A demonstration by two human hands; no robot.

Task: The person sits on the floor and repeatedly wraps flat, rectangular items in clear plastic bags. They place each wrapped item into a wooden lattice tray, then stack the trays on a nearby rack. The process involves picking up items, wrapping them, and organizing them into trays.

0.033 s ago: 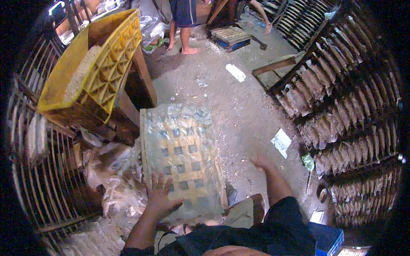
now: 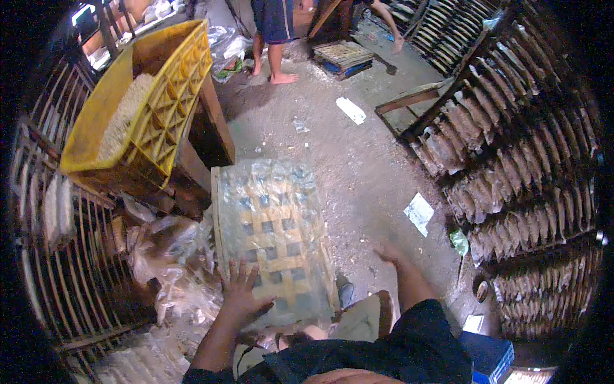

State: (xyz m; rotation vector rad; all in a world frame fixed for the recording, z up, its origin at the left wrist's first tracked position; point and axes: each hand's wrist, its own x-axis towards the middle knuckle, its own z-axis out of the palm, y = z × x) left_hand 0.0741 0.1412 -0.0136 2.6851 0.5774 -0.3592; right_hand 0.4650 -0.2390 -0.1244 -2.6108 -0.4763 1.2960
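Head: one woven tray (image 2: 274,227), one yellow crate (image 2: 165,114); left hand (image 2: 241,299) splayed, right hand (image 2: 393,256) unclenched.

Left hand splayed wide, right hand set apart

The left hand (image 2: 240,297) shows its back, its fingers fanned and pointing forward, its thumb stretched out toward the right. The bare left forearm (image 2: 213,340) slants forward and inward to it. Well apart, the right hand (image 2: 391,255) is turned more edge-on, smaller in view, its digits extended forward and leftward. The bare right forearm (image 2: 414,287) angles inward from a black sleeve (image 2: 425,326) above a bent elbow.
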